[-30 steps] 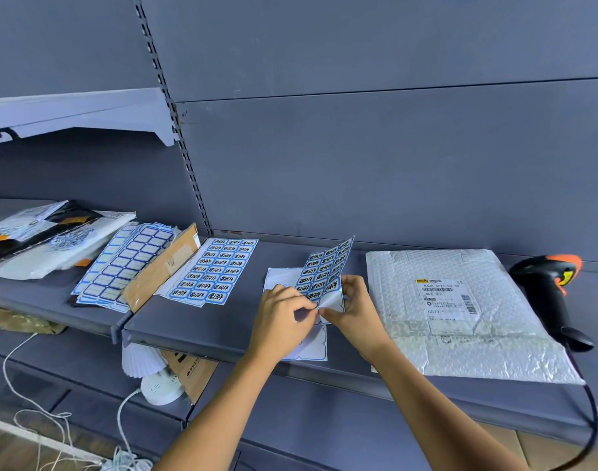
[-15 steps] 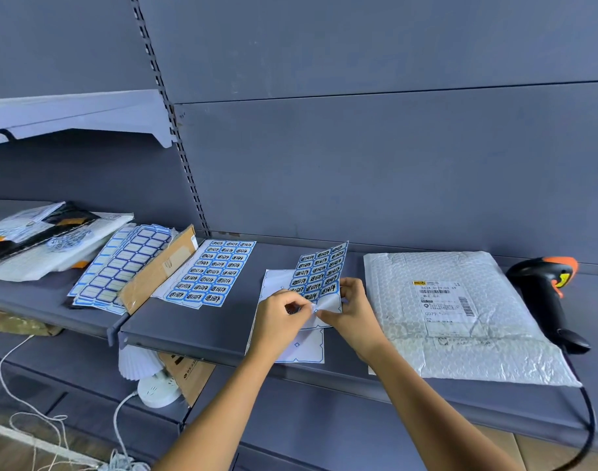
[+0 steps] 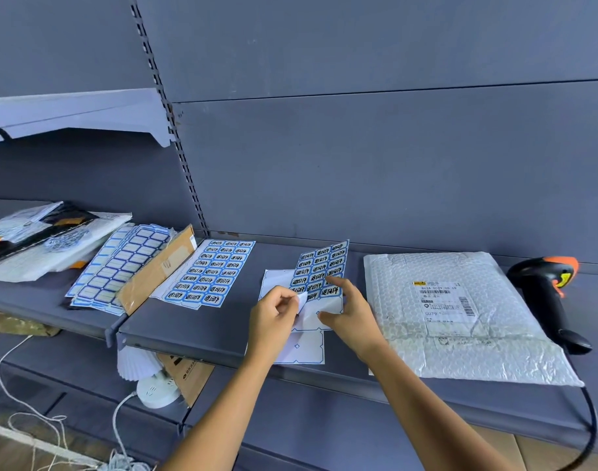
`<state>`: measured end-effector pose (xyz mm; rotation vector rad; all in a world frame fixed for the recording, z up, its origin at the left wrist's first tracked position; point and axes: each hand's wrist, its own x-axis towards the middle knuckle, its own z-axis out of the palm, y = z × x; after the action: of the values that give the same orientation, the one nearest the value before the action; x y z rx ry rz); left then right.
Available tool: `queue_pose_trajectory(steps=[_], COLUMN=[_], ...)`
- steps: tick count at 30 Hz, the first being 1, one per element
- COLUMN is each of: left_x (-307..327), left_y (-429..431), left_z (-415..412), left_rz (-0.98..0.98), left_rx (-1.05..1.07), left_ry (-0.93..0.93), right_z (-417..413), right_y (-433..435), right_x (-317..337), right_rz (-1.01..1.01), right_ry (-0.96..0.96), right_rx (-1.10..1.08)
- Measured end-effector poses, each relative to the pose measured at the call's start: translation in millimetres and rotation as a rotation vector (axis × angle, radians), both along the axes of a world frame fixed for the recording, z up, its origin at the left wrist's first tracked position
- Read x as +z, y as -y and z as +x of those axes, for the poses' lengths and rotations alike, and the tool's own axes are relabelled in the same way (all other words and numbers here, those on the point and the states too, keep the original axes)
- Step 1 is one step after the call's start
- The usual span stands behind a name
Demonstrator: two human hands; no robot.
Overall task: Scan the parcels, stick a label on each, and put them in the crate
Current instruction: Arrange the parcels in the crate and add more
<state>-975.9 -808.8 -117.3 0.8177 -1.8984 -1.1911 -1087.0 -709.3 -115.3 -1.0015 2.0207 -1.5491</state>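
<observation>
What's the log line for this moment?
left hand: pinches label | right hand: holds label sheet | parcel: on shelf | scanner: on shelf

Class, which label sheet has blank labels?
The leftmost sheet, beside the cardboard: its labels are empty; the middle sheet and held sheet carry black characters.
</observation>
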Motion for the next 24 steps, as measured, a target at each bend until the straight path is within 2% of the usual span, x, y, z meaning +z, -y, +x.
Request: queue_pose_trajectory(steps=[9,12,15,18,20,24], left_x=[0,1,-3,-2,0,-6], left_y=[0,-2,-2,-5,-9,-10], left_z=[1,-1,-1,0,0,0], left_rz=[-0.084,-0.041,0.033,-0.09,-0.203,-0.455], left_rx=[0.048,0.057,0.021,0.05,0.054,0.02], left_ry=[0.012,-0.029,-0.065,-0.03,-0.021,-0.015], right_z=[2,7,16,17,14,12], right_y=[1,3,7,9,7,2], right_x=[4,3,-3,-9,-5,5], right_rz=[0.132,0.156,0.129,0.073,0.045,0.033], right_ry=[-0.102,-0.147,-0.275,-0.388,-0.324,-0.068], right_rx=[-0.03,-0.049,-0.106,-0.198,-0.201,-0.155])
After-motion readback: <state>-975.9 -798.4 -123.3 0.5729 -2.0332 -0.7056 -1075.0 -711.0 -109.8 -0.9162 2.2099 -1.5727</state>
